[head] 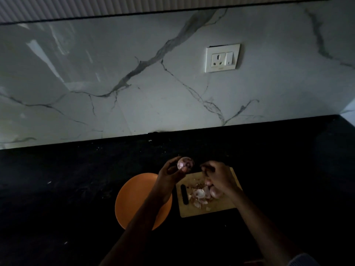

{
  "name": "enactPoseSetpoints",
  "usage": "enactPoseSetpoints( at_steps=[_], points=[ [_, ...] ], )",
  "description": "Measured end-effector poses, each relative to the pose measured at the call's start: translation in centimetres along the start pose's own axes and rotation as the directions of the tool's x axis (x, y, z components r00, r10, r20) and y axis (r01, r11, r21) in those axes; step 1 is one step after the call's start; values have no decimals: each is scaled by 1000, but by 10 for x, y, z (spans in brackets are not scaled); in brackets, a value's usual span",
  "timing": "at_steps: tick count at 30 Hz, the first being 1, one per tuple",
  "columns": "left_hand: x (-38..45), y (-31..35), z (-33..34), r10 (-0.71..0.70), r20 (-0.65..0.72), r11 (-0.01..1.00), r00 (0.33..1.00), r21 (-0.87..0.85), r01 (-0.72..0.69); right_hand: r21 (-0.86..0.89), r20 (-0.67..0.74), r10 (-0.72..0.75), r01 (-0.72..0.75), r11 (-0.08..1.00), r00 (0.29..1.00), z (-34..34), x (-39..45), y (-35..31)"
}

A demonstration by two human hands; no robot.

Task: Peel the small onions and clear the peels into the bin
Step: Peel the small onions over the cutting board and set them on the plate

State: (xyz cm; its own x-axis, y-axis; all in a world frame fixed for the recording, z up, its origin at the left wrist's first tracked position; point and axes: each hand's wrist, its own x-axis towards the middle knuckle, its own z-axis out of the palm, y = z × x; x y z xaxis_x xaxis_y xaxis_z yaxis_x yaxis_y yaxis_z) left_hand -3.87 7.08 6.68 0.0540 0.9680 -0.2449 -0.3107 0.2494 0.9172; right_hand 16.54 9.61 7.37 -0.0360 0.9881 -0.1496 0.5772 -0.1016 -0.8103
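left hand (171, 170) grips onion (184, 163) | right hand (217, 177) grip unclear, dim

Counter (288, 160) lies open far of the hands, right back to the wall (153, 83). Wide dark stretches left and right too. Near centre it's crowded: plate (134, 196) on the left, board (221, 208) just beside it on the right, peels (199, 195) heaped on the board.

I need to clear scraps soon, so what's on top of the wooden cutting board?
Pale onion peels lie piled on the cutting board. The right hand hovers above, hiding whatever lies beneath it.
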Motion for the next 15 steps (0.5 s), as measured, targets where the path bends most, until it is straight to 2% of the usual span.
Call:
enactPoseSetpoints(
  at_steps=[3,7,10,15],
  points=[
    [-3,-1,1,-31,-16,1000,999,-7,30,-34,63,-17,20,999,998,2,-4,4],
    [-5,2,5,-49,24,999,999,-11,49,181,74,-115,100,978,991,-3,-8,-21],
    [-5,6,9,-42,69,999,997,-13,43,180,124,-195,171,969,973,-3,-3,-31],
    [-1,7,11,-20,52,1000,998,19,19,279,81,-166,137,950,983,4,1,-33]
  ],
)
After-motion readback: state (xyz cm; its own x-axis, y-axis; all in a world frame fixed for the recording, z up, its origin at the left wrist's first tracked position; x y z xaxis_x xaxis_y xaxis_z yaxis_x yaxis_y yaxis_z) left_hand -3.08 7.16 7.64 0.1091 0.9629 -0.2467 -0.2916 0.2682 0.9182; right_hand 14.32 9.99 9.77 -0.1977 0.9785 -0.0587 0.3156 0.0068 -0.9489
